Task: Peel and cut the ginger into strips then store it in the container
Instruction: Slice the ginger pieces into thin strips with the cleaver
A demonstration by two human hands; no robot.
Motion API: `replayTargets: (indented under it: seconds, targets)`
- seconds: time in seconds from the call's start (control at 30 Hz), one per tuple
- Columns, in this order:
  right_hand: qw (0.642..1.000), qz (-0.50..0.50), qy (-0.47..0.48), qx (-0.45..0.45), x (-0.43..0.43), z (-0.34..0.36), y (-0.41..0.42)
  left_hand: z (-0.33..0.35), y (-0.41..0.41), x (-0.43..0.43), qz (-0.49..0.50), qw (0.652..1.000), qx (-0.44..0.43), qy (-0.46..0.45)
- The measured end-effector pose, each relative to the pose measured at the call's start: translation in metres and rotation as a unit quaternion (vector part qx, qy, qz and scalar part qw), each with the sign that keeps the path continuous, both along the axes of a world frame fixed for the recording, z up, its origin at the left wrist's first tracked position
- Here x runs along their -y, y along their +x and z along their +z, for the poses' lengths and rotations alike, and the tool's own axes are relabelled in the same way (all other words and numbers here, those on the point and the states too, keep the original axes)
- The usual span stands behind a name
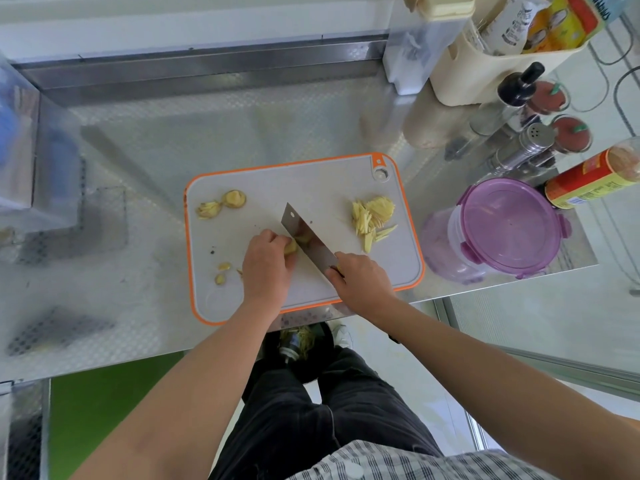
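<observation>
A white cutting board with an orange rim (311, 181) lies on the steel counter. My left hand (266, 268) holds a piece of ginger (291, 247) down on the board, fingers curled over it. My right hand (360, 278) grips the handle of a cleaver (306, 237), whose blade stands against the ginger. A pile of cut ginger strips (372, 216) lies on the board's right side. Ginger peel and end pieces (221, 204) sit at the board's left, with small scraps (221, 271) lower down. The purple lidded container (505, 226) stands right of the board.
Spice jars, a metal shaker (530, 143), a red tin (588, 178) and a cream holder with packets (491, 46) crowd the back right. The counter's front edge runs just below the board. A bin with peelings (301, 344) sits on the floor between my feet.
</observation>
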State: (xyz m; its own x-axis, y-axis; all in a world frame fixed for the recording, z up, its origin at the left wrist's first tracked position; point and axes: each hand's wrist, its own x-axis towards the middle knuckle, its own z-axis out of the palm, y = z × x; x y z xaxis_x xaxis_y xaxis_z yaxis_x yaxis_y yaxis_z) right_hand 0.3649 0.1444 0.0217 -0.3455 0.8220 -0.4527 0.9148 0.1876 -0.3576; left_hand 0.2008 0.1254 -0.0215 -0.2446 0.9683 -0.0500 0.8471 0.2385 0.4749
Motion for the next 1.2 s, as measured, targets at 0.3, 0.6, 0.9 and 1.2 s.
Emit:
replayTargets:
  seconds: [0.3, 0.6, 0.9, 1.2]
  targets:
    - [0.999, 0.012, 0.042, 0.003, -0.004, 0.011, -0.007, 0.002, -0.002, 0.015, -0.045, 0.998, -0.024, 0.044]
    - [0.995, 0.06, 0.056, 0.051, -0.007, 0.015, -0.017, -0.004, -0.008, 0.01, -0.073, 0.996, -0.021, 0.047]
    - [0.998, 0.017, 0.055, 0.017, -0.003, -0.003, -0.021, -0.005, -0.007, 0.011, -0.067, 0.996, -0.013, 0.054]
    - [0.997, 0.049, 0.055, 0.019, -0.011, 0.009, -0.02, -0.007, -0.009, 0.011, -0.075, 0.996, -0.013, 0.056]
